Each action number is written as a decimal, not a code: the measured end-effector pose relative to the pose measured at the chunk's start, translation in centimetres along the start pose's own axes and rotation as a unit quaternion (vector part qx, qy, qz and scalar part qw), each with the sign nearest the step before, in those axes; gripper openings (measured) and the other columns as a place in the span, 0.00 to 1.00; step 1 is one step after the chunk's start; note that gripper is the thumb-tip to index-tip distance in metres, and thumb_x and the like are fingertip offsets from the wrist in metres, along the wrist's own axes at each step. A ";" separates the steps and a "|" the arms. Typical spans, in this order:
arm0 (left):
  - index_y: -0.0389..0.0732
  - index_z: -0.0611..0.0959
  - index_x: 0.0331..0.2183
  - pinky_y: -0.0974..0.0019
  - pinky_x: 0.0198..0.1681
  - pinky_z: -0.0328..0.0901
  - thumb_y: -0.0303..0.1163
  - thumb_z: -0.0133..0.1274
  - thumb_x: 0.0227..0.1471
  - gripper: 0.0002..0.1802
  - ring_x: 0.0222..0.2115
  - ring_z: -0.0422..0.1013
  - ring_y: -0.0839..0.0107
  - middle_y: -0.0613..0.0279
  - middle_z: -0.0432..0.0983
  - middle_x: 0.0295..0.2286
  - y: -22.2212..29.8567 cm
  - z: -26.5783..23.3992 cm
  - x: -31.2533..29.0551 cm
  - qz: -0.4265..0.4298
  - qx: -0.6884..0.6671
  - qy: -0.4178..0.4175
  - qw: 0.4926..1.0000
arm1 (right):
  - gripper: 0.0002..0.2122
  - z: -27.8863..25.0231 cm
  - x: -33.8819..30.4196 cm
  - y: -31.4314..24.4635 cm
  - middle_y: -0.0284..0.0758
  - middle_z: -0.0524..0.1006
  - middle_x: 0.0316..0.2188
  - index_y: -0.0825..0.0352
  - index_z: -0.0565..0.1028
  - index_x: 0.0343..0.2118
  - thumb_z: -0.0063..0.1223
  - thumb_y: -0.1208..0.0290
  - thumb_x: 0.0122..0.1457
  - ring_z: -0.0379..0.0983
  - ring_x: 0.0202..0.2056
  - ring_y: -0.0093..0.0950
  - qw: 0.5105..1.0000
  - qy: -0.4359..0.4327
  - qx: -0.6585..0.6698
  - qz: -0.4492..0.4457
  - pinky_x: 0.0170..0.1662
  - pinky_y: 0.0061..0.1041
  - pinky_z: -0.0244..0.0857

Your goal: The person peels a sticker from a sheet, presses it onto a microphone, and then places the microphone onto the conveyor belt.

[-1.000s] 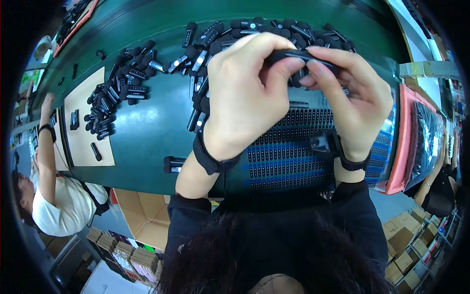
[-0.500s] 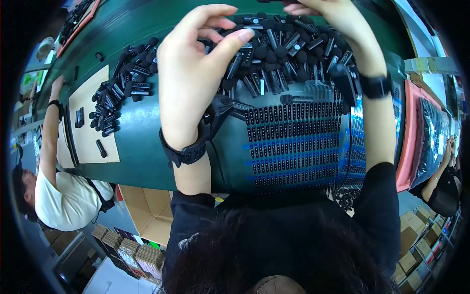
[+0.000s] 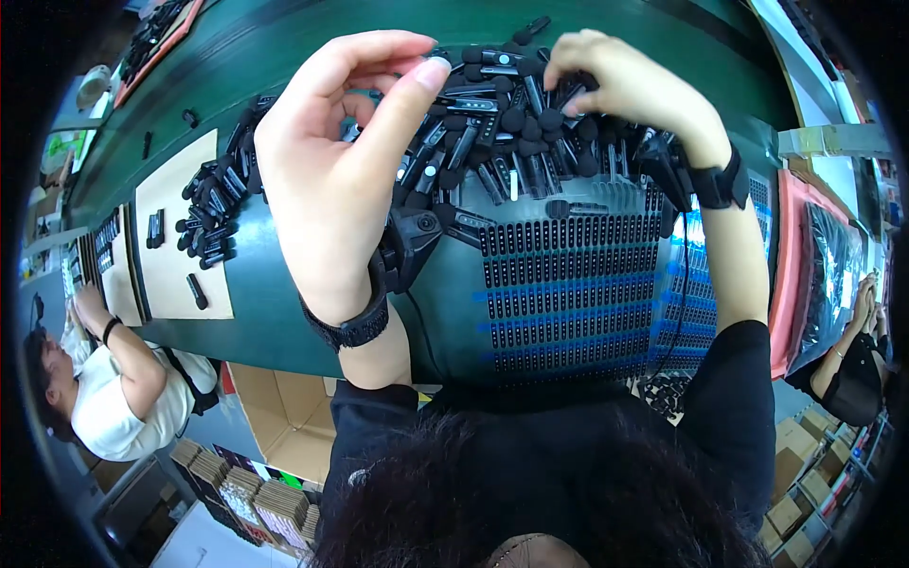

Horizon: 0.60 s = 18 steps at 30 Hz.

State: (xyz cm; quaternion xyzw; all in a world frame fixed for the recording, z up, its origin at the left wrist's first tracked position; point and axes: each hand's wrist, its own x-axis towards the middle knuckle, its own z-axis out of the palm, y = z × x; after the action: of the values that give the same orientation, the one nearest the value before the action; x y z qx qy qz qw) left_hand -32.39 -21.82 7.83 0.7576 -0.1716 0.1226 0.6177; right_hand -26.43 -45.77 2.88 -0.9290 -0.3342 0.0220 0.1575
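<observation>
My left hand (image 3: pixel 327 156) is raised over the left side of a heap of small black clip-on microphones (image 3: pixel 516 118) with round foam caps. Its thumb and curled fingers stand apart, and I see nothing between them. At the heap's far right, my right hand (image 3: pixel 620 90) reaches down with its fingers parted among the microphones. Its lower fingertips are partly lost against the dark pieces. A single microphone (image 3: pixel 533 30) lies just beyond the heap. Near me are rows of black strips with small holes (image 3: pixel 568 284) on bluish backing.
More microphones (image 3: pixel 213 204) lie left, partly on a cardboard sheet (image 3: pixel 180 284). Both wrists wear black straps with devices; a cable (image 3: pixel 678 284) hangs by the right one. A co-worker (image 3: pixel 123 398) stands left, another person (image 3: pixel 852 369) right. An open carton (image 3: pixel 284 417) is below the green table.
My right hand has come back from the far edge of the view to the heap. My left hand has shifted left and slightly nearer. The co-worker's arm at left has drawn back.
</observation>
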 end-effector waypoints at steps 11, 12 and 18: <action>0.30 0.75 0.33 0.80 0.36 0.60 0.19 0.51 0.42 0.11 0.30 0.67 0.79 0.62 0.71 0.29 0.9 -0.5 -0.6 0.040 0.015 -0.028 0.999 | 0.07 1.2 -1.3 -0.1 0.35 0.68 0.27 0.67 0.67 0.27 0.52 0.73 0.46 0.64 0.32 0.33 0.999 -0.008 0.034 0.002 0.37 0.25 0.58; 0.30 0.74 0.33 0.80 0.36 0.60 0.19 0.51 0.42 0.11 0.30 0.67 0.79 0.61 0.71 0.29 1.0 -0.5 -0.7 0.038 0.009 -0.031 0.999 | 0.07 1.1 -1.5 -0.4 0.35 0.68 0.27 0.68 0.67 0.28 0.50 0.73 0.47 0.64 0.30 0.32 0.998 0.014 0.066 0.018 0.37 0.26 0.58; 0.29 0.74 0.33 0.77 0.37 0.60 0.16 0.49 0.42 0.11 0.31 0.67 0.76 0.59 0.71 0.29 1.5 -0.1 -1.0 0.031 -0.058 -0.056 0.996 | 0.08 -0.3 -2.5 -3.7 0.35 0.69 0.26 0.68 0.65 0.32 0.46 0.71 0.51 0.65 0.29 0.31 0.947 0.106 0.247 0.174 0.37 0.26 0.59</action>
State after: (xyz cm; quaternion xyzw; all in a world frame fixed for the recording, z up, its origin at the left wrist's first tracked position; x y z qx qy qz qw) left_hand -33.91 -21.88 8.78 0.7209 -0.2363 0.0885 0.6455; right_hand -30.61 -44.74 4.17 -0.9016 -0.1326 0.0325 0.4105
